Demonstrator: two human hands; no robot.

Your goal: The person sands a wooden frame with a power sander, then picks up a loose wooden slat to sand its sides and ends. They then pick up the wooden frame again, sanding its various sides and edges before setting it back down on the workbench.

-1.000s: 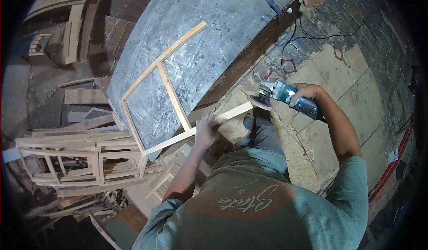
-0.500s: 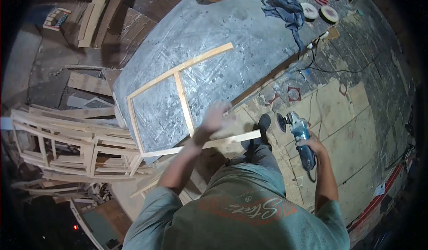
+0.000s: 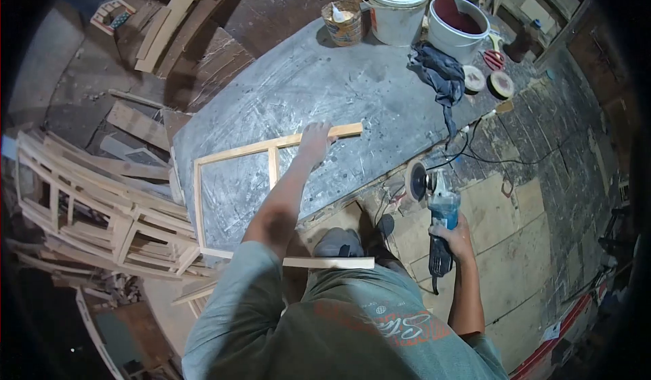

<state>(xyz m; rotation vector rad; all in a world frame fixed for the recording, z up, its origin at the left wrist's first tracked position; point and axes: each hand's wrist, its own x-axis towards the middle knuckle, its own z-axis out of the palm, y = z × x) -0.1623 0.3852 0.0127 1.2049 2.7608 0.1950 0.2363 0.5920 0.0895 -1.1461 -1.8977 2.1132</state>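
Note:
A light wooden frame (image 3: 234,153) lies on the grey table (image 3: 258,95), its near rail reaching past the table edge to my waist. My left hand (image 3: 315,143) rests over the far rail, right of the crossbar, with its fingers over the wood. Off the table's right edge, my right hand (image 3: 451,236) is wrapped round the body of a blue angle grinder (image 3: 444,207). The grinder's round disc (image 3: 416,180) points up and to the left, apart from the frame. My left forearm hides part of the crossbar and near rail.
Buckets (image 3: 399,21), a tin can (image 3: 342,31), a dark cloth (image 3: 441,75) and two round discs stand or lie at the table's far right. Stacked wooden frames (image 3: 102,210) are on the left. A black cable (image 3: 502,160) crosses the floor.
My left hand has moved from above the near rail to the far rail and taken hold there. The grinder has shifted slightly left and turned more upright. The view has tilted upward.

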